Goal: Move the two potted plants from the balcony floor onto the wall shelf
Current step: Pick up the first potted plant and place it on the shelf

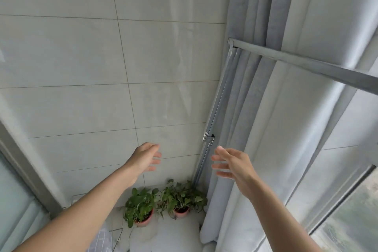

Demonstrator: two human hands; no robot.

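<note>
Both plants, left pot (143, 220) and right pot (181, 211), stood side by side at lower centre, against the tiled wall (81, 57). Risk, as I judged it: intertwined leaves could drag the neighbouring pot over. My left hand (144, 157) and right hand (231, 162) were open, empty, arms extended forward above them.

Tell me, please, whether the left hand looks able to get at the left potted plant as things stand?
Probably yes: the left hand is open and empty, and nothing stands between it and the left potted plant on the floor below.
</note>
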